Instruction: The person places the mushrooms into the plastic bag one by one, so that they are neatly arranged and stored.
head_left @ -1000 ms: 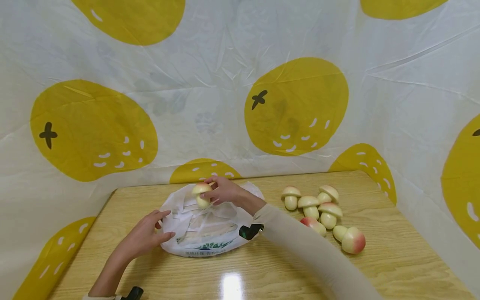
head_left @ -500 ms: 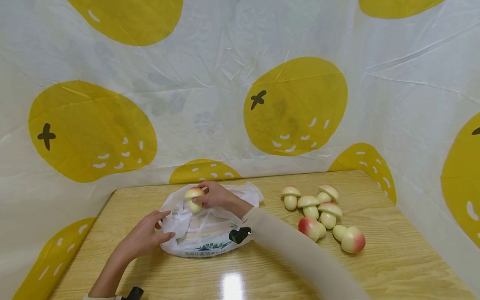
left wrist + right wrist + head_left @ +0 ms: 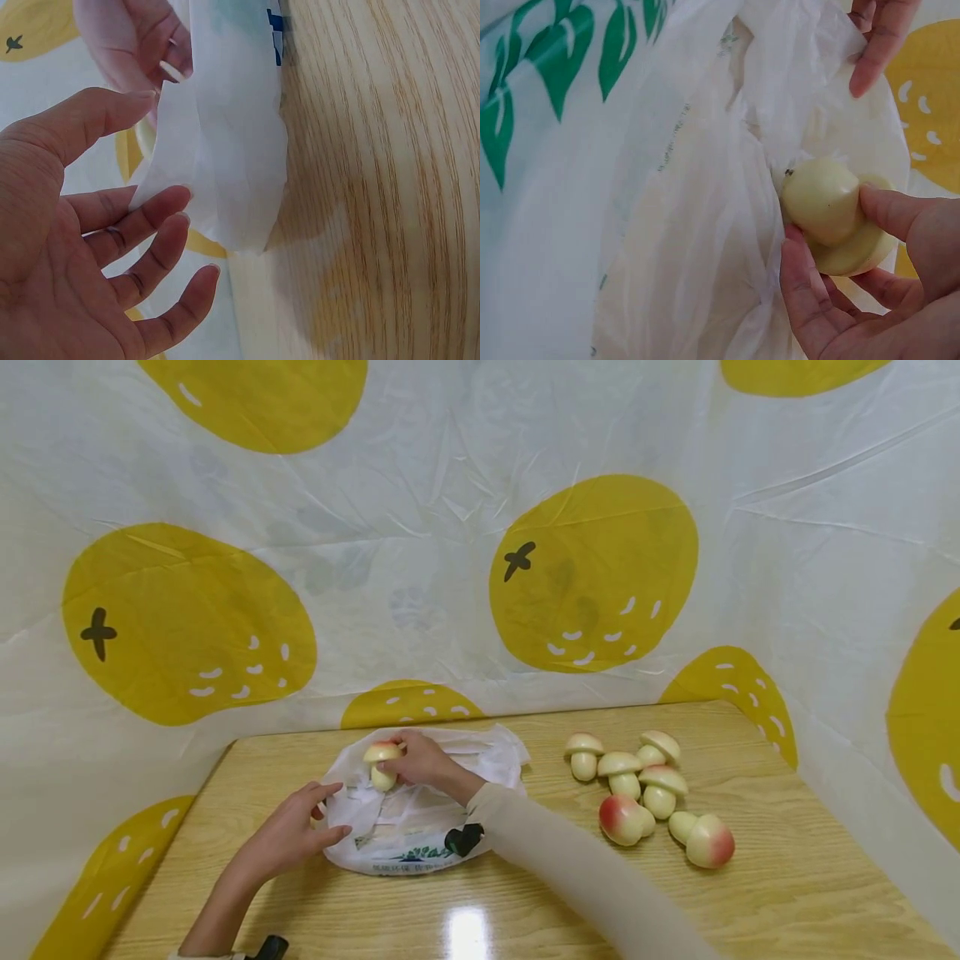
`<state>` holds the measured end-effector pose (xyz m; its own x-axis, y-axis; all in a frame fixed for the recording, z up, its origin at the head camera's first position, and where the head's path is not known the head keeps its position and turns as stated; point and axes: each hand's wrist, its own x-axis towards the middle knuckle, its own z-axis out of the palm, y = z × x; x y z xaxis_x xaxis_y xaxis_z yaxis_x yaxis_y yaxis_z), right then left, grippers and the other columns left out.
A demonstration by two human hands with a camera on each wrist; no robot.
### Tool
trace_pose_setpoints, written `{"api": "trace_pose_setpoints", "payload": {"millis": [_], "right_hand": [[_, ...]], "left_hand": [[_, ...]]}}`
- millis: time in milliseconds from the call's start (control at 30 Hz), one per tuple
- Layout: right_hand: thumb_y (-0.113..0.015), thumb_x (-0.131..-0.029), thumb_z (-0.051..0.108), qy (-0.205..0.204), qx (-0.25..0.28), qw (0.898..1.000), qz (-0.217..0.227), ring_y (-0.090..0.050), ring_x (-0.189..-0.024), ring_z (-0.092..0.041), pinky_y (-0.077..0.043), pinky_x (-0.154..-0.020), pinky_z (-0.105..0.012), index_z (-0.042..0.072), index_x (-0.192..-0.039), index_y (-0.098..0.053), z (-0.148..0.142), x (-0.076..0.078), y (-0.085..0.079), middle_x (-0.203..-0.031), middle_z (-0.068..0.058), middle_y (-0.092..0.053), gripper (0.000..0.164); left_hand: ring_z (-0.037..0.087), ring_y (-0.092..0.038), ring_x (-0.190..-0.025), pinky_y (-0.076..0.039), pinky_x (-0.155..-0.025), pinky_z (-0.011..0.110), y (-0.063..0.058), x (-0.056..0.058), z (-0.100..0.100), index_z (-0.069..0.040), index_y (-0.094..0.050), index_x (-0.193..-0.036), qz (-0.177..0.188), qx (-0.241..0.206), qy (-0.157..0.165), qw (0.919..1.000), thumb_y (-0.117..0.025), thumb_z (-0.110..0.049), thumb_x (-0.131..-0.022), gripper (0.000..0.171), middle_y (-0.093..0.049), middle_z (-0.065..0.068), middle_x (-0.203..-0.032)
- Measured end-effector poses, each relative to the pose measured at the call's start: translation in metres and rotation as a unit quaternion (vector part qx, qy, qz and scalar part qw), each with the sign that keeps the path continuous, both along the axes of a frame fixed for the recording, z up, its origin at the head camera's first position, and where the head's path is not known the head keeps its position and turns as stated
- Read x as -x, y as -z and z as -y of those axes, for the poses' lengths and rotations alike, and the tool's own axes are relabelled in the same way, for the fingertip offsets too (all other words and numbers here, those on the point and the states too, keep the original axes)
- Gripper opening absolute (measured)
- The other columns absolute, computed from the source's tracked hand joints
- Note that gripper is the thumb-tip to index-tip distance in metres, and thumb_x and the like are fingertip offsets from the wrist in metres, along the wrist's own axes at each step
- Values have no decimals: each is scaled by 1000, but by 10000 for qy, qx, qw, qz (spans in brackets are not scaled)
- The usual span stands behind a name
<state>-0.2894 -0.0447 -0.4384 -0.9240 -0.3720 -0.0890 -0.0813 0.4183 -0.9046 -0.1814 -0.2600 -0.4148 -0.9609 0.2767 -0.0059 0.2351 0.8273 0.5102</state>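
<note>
A white plastic bag with green leaf print lies on the wooden table in the head view. Over its left part my right hand grips a cream toy mushroom with a pinkish cap. The right wrist view shows thumb and fingers around the mushroom, its rounded stem end facing the camera. My left hand stays at the bag's left edge, fingers spread. In the left wrist view, the fingertips touch the bag's thin rim, and the thumb stands apart from the fingers.
Several more toy mushrooms stand or lie to the right of the bag, the nearest one on its side. Behind the wooden table hangs a white curtain with yellow fruit prints.
My right hand has moved left and slightly down over the bag, with the mushroom still in its grip. The left hand has kept its place.
</note>
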Motion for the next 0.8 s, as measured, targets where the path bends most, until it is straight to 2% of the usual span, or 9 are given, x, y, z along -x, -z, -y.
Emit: {"api": "trace_pose_setpoints", "payload": {"millis": [133,333,533,667,800], "right_hand": [[-79,-90,24,47,-212,9997,-85,-67,-69,-21,-50,-56,-23,7,-132,-61,2,0,3,-93,-3,-64,49],[-79,-90,26,-33,-489,9985,-230,-68,-73,-20,-51,-60,-23,7,-137,-59,-1,-1,-1,-98,-4,-66,54],[-79,-90,28,-230,-956,9933,-614,-64,-85,-14,-51,-74,-24,6,-136,-62,-13,-1,-12,-111,-6,-69,54],[-79,-90,31,-397,-1286,9860,-980,-64,-100,-19,-52,-86,-30,8,-134,-64,-24,0,-22,-118,-8,-70,52],[-78,-91,28,-602,-1211,9853,-1043,-66,-103,-25,-53,-87,-34,8,-134,-64,-35,1,-31,-116,-11,-71,50]], "left_hand": [[21,-57,-91,-48,-69,29,-1,-1,-1,7,-55,-140,18,-9,-11,10000,-82,-29,-86,70,-61,9,-109],[22,-58,-93,-49,-70,30,-2,-2,1,6,-55,-140,63,35,-62,10000,-82,-31,-86,70,-61,8,-108],[22,-58,-92,-49,-71,30,-1,-2,1,7,-55,-140,27,69,-14,10000,-81,-31,-87,71,-61,7,-106],[21,-59,-92,-49,-71,31,-2,-2,1,7,-55,-140,-43,71,12,10000,-81,-31,-86,70,-62,9,-109],[22,-59,-93,-50,-72,32,-2,-2,3,6,-55,-141,-19,52,2,10000,-81,-31,-87,71,-62,10,-113]]}}
